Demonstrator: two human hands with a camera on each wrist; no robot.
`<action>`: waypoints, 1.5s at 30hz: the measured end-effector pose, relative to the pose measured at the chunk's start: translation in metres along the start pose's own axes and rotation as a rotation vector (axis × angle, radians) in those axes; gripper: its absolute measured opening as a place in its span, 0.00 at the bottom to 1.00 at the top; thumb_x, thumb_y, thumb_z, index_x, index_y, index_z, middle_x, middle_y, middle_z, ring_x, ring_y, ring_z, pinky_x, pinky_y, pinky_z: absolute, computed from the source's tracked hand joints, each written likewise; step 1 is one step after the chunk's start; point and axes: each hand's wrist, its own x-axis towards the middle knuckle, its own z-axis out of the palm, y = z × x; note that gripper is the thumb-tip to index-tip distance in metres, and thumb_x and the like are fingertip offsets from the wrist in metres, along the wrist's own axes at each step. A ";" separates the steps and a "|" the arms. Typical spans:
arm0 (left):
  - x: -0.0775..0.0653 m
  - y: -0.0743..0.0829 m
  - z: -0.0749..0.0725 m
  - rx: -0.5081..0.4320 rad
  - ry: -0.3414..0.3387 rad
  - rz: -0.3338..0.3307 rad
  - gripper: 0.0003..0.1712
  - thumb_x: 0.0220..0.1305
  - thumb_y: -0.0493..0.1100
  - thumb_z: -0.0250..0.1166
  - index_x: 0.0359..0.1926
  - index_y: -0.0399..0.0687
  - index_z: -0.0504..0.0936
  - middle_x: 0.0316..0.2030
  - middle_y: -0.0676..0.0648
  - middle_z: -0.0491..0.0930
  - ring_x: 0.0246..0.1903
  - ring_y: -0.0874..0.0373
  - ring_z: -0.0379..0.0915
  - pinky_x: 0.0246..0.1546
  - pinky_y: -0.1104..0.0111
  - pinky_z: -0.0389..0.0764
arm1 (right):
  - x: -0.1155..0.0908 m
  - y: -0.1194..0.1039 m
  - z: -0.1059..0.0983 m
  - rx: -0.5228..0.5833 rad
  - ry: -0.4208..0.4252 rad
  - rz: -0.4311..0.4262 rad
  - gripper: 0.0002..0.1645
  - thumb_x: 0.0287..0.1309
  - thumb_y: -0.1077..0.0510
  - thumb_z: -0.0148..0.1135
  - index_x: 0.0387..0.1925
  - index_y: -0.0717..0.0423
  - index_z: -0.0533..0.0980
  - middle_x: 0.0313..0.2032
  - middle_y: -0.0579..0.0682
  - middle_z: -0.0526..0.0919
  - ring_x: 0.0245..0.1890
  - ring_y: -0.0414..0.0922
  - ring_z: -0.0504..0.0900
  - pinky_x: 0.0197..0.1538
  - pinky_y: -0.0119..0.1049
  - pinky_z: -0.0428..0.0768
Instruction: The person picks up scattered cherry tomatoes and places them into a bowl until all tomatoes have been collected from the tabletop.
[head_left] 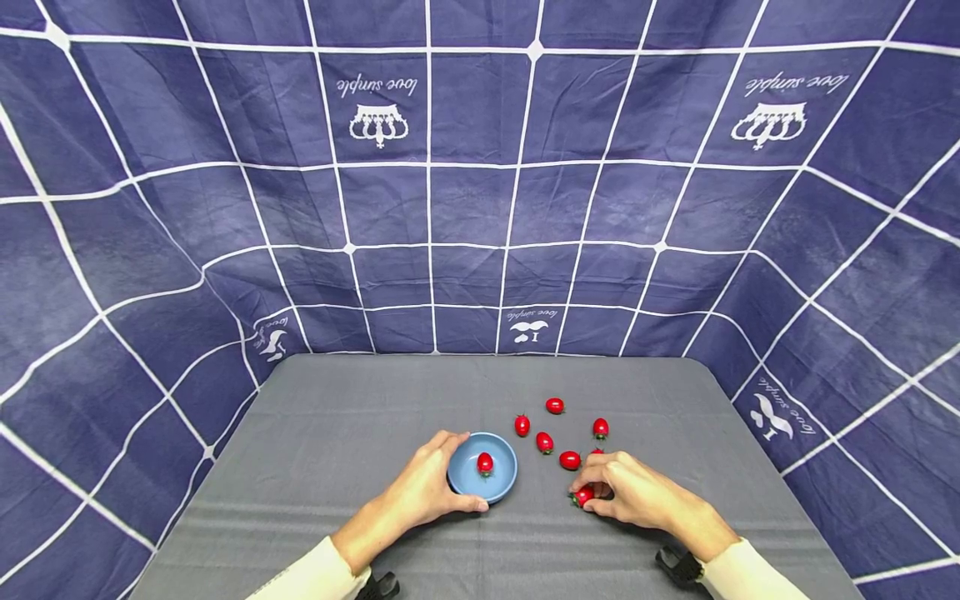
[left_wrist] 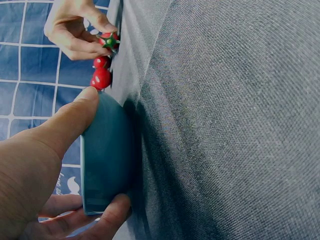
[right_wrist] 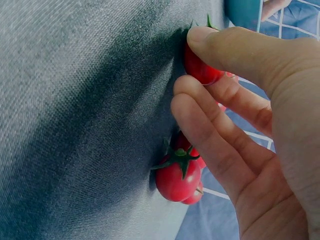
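My left hand [head_left: 429, 483] grips a blue bowl [head_left: 463, 478] by its sides, thumb on the near rim and fingers round the far side. Inside the bowl lies one cherry tomato [head_left: 485, 463]. To the right, my right hand [head_left: 632, 492] pinches another cherry tomato [right_wrist: 200, 65] between thumb and fingers, at or just above the cloth. Its green stem end [left_wrist: 109, 42] faces the camera in the left wrist view. Close behind that hand sit more cherry tomatoes, one of them [head_left: 570, 460] just beyond the fingertips and another [head_left: 597, 452] partly hidden by the hand.
Further back on the grey cloth-covered table [head_left: 337, 417] lie several loose cherry tomatoes, among them one at the back [head_left: 555, 406], one near the bowl [head_left: 522, 426] and one to the right [head_left: 601, 428]. A blue white-lined curtain [head_left: 480, 208] encloses the table's back and sides.
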 end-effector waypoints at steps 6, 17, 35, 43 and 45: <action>0.000 0.000 0.000 -0.007 0.000 -0.008 0.65 0.41 0.59 1.00 0.75 0.31 0.82 0.61 0.40 0.87 0.59 0.43 0.90 0.66 0.53 0.90 | 0.002 -0.001 0.001 -0.008 0.010 0.007 0.17 0.64 0.66 0.84 0.49 0.44 0.93 0.42 0.35 0.90 0.39 0.21 0.83 0.43 0.24 0.89; 0.000 0.000 0.001 -0.009 -0.002 -0.011 0.65 0.42 0.59 0.99 0.75 0.31 0.81 0.62 0.39 0.87 0.59 0.43 0.90 0.66 0.52 0.90 | 0.015 -0.006 -0.001 -0.009 0.065 -0.048 0.14 0.66 0.65 0.86 0.49 0.49 0.93 0.39 0.38 0.90 0.37 0.21 0.84 0.41 0.22 0.89; 0.001 -0.001 0.001 -0.012 -0.002 -0.007 0.65 0.42 0.58 0.99 0.75 0.31 0.81 0.62 0.38 0.87 0.60 0.42 0.90 0.66 0.52 0.90 | 0.055 -0.023 -0.010 -0.080 0.081 -0.119 0.15 0.65 0.62 0.87 0.50 0.48 0.93 0.39 0.38 0.90 0.37 0.22 0.84 0.42 0.22 0.88; 0.001 -0.001 0.002 -0.013 -0.004 -0.013 0.66 0.41 0.59 1.00 0.75 0.30 0.81 0.62 0.38 0.87 0.59 0.42 0.90 0.66 0.52 0.91 | 0.075 -0.034 -0.013 -0.064 0.066 -0.140 0.15 0.68 0.62 0.85 0.53 0.51 0.92 0.42 0.40 0.91 0.39 0.24 0.86 0.43 0.27 0.91; 0.001 -0.001 0.002 -0.010 -0.005 -0.013 0.66 0.41 0.59 1.00 0.75 0.30 0.81 0.62 0.38 0.87 0.59 0.42 0.90 0.65 0.52 0.91 | 0.080 -0.036 -0.012 -0.051 0.064 -0.138 0.15 0.68 0.63 0.85 0.53 0.52 0.92 0.41 0.41 0.91 0.39 0.26 0.87 0.43 0.28 0.92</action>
